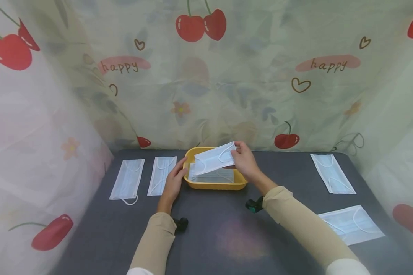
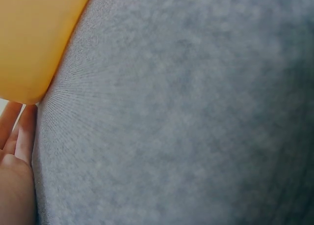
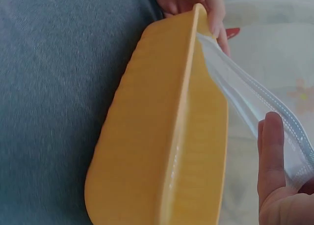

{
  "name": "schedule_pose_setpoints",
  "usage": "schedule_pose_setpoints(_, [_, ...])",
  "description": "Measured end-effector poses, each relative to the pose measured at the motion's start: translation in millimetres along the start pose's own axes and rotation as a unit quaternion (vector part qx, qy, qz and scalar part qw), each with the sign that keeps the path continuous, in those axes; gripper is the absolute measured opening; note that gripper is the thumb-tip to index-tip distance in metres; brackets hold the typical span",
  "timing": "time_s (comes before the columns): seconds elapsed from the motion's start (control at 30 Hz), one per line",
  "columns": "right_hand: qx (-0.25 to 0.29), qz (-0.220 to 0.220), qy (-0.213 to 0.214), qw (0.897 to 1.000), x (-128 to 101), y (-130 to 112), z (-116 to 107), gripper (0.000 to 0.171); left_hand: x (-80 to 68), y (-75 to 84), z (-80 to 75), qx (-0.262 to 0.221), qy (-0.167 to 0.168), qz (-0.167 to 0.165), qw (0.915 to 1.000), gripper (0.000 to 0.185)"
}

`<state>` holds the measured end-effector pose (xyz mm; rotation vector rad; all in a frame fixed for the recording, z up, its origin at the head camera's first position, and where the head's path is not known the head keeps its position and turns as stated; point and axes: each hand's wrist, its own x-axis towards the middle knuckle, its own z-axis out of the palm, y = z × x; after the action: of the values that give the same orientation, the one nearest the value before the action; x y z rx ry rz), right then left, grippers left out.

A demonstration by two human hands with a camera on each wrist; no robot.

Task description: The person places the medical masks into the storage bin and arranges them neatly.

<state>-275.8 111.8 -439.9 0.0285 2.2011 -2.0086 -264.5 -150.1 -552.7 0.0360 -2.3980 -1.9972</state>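
Note:
A yellow basin (image 1: 215, 186) stands toward the far side of the table with face masks (image 1: 217, 176) inside. My left hand (image 1: 173, 181) rests against its left end, fingers extended along the rim; in the left wrist view, straight fingers (image 2: 25, 136) reach the basin's end. My right hand (image 1: 246, 160) pinches the right end of a pale blue face mask (image 1: 213, 158), thumb in front. This mask slants over the basin, its left end lower. Seen from the right wrist, the held mask (image 3: 245, 90) stretches from near the left hand to the right fingers.
Two masks lie left of the basin, an outer one (image 1: 127, 179) and a nearer one (image 1: 161, 175). On the right lie a far mask (image 1: 333, 174) and a near mask (image 1: 358, 225), partly behind the right sleeve (image 1: 306, 225). A patterned curtain (image 1: 241, 84) hangs behind the dark table (image 1: 206, 233).

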Motion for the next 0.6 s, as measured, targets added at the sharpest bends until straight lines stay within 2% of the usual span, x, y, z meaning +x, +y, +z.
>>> schedule_pose_setpoints(0.23, [-0.003, 0.007, 0.001, 1.000, 1.2, 4.4, 12.9, 0.043, 1.6, 2.7, -3.8, -0.016, -0.022, -0.022, 0.9994, 0.046])
schedule_pose_setpoints(0.47, [0.001, 0.017, 0.003, 1.000, 3.6, 10.4, 22.1, 0.043, -12.9, 33.1, -8.6, 0.000, -0.033, -0.025, 0.9991, 0.048])
schedule_pose_setpoints(0.6, [-0.007, 0.014, 0.002, 1.000, 5.1, 15.4, 26.0, 0.042, -16.9, 38.0, -8.7, 0.002, -0.035, -0.023, 0.9991, 0.048])
